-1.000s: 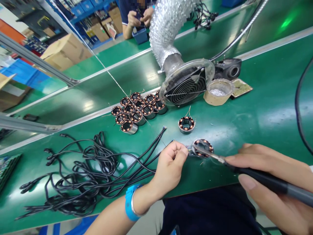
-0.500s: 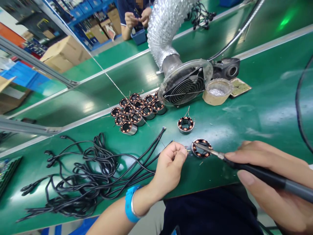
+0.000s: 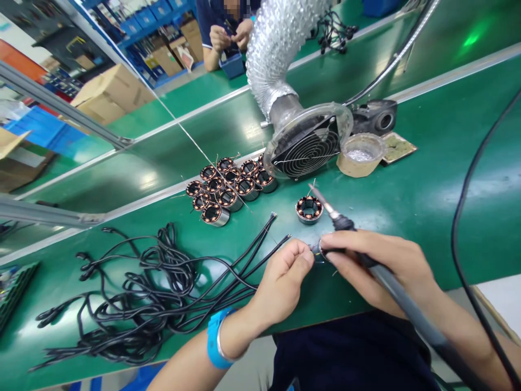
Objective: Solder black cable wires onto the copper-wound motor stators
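My left hand [image 3: 285,277] is closed in a pinch on thin wires [image 3: 315,250] beside a copper-wound motor stator [image 3: 321,247]. My right hand [image 3: 386,266] grips a soldering iron [image 3: 343,222], its metal tip pointing up and away over the bench. The right thumb and fingertips touch or lie just over that stator, hiding most of it. A second stator [image 3: 302,218] stands just behind, with wire leads sticking up near the iron's tip. Whether the tip touches those leads I cannot tell.
Several stators [image 3: 220,216] stand grouped at the back left. Black cables [image 3: 163,304] lie tangled on the left. A fume extractor fan [image 3: 307,155], a round solder pot [image 3: 360,163] and an iron stand [image 3: 376,117] are behind. The iron's cord [image 3: 462,212] loops at right. A co-worker's hands [image 3: 230,37] show across the bench.
My right hand has moved left and in to the stator, covering it. The iron's tip has swung off the stator, up and away. My left hand has stayed in place.
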`<action>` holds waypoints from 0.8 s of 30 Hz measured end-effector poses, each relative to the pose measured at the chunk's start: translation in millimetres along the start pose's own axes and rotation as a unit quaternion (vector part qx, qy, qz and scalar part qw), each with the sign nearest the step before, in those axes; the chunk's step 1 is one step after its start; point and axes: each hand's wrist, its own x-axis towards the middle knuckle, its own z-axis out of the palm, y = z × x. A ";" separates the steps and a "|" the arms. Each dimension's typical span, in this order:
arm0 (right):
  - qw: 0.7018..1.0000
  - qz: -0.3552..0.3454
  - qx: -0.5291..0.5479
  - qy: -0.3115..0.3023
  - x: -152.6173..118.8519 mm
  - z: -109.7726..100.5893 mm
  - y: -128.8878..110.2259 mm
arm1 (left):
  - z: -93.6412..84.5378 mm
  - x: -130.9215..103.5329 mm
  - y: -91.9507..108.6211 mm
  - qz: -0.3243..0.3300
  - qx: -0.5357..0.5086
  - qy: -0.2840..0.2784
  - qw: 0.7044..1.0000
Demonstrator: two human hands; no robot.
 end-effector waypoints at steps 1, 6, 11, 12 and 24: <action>1.000 -0.019 0.013 -0.016 2.8 4.3 1.9 | -2.2 0.1 -1.0 0.005 0.005 -0.011 1.000; 0.998 -0.057 0.008 -0.023 4.0 9.3 5.7 | -8.4 -1.9 10.5 0.057 0.125 -0.043 0.990; 0.999 -0.010 0.012 -0.036 -6.3 2.7 4.6 | -7.4 -5.7 27.0 0.132 0.305 -0.015 0.943; 0.999 -0.009 0.017 -0.043 -7.6 2.8 4.0 | -7.5 -5.5 27.2 0.125 0.296 -0.017 0.947; 0.999 0.006 0.013 0.040 -13.1 15.9 2.4 | -2.9 8.3 10.6 -0.070 -0.091 -0.078 0.990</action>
